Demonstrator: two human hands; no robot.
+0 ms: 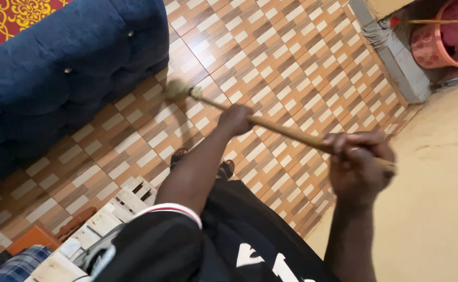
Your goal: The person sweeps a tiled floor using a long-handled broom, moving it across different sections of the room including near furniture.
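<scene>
Gripping a long wooden stick with both hands above a patterned tile floor.

The left hand is clenching the stick partway along its length, while the right hand is closing its fingers around the near end — both fists are wrapped tight on the wood. The stick is slanting up and to the left, and its far tip is carrying a small fuzzy, blurred head (what it is made of cannot be told) that is hovering over the tiles just beside a dark blue tufted sofa. Sandalled feet are showing below the left forearm. A pink bucket is sitting in the far corner — well apart from the hands — beside a beige wall.
</scene>
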